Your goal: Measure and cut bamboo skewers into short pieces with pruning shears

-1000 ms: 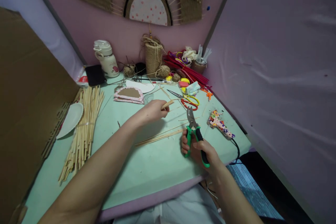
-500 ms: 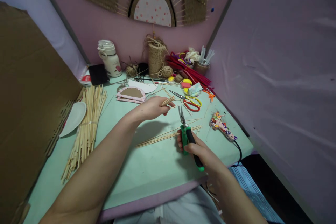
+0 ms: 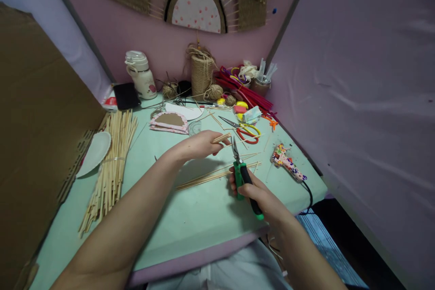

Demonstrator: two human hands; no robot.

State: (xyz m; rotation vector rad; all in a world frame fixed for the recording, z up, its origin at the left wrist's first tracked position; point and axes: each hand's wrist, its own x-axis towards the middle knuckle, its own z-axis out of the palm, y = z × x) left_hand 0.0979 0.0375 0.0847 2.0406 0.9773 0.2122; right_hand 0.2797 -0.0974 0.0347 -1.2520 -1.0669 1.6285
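Note:
My left hand (image 3: pixel 207 143) is closed round a few thin wooden sticks (image 3: pixel 221 137), whose ends poke out to the right beside the cutter's blades. In my right hand (image 3: pixel 249 186) are green-and-black handled pruning shears (image 3: pixel 240 174), blades pointing up and away from me. Their tips are close to the stick ends; whether they touch I cannot tell. Below my hands, several long thin sticks (image 3: pixel 204 180) lie on the table. Scissors (image 3: pixel 247 133) with red and yellow handles rest just beyond the shears.
A tied bundle of sticks (image 3: pixel 112 163) and a white paper plate (image 3: pixel 95 154) lie left. A patterned glue gun (image 3: pixel 287 163) with a black cord sits right. Behind are a bottle (image 3: pixel 141 77), a twine roll (image 3: pixel 201 74), red pipe cleaners (image 3: pixel 248 93) and a fabric-edged half-circle (image 3: pixel 169 122).
My left hand has moved slightly right and down with the sticks, bringing their ends up to the shears' blades. My right hand stays nearly in place.

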